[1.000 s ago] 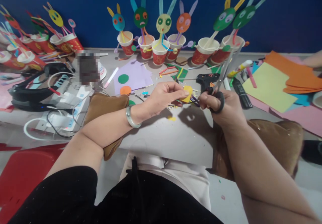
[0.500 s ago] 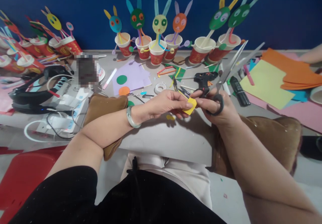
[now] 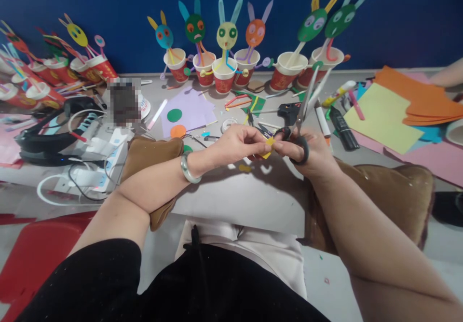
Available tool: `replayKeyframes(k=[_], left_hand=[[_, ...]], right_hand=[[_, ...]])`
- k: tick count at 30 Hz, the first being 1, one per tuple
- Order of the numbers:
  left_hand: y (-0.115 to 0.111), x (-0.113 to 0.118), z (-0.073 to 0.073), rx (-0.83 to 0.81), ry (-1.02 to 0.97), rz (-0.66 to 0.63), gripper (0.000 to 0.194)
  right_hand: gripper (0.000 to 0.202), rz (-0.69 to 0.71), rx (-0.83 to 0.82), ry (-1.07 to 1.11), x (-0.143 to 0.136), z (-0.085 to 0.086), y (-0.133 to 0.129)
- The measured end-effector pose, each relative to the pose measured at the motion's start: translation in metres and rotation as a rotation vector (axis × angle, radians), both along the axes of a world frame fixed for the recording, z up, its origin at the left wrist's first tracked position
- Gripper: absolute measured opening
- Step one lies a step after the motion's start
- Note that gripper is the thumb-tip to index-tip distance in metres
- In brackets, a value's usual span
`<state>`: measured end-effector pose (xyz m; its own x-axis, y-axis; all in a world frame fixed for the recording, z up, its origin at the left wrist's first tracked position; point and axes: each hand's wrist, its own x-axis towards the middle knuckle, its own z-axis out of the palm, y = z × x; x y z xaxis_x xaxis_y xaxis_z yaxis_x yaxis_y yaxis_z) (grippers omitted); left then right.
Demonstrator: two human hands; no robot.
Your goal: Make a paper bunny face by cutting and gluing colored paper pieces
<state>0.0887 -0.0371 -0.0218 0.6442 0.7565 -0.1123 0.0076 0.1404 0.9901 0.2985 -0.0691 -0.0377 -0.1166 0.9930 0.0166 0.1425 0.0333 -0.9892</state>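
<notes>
Fingers (image 3: 257, 148) of two hands (image 3: 237, 143) pinch one yellow paper (image 3: 267, 155) (right hand (image 3: 315, 156): one pair of scissors (image 3: 299, 118)).

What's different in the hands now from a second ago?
The right hand moved left, toward the left hand, bringing the scissors along. Its fingertips now meet the left hand's at the yellow paper; before, there was a gap. The left hand still holds the paper. The red cups stayed put.
</notes>
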Motion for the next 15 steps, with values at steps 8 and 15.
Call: replayKeyframes(k=[8,15], left_hand=[[-0.001,0.0,0.004,0.074,0.031,0.0,0.053],[0.005,-0.001,-0.008,0.268,0.09,0.048,0.049]], right_hand=[[0.039,0.001,-0.004,-0.026,-0.002,0.001,-0.003],[0.037,-0.198,0.056,0.005,-0.01,-0.004,-0.003]])
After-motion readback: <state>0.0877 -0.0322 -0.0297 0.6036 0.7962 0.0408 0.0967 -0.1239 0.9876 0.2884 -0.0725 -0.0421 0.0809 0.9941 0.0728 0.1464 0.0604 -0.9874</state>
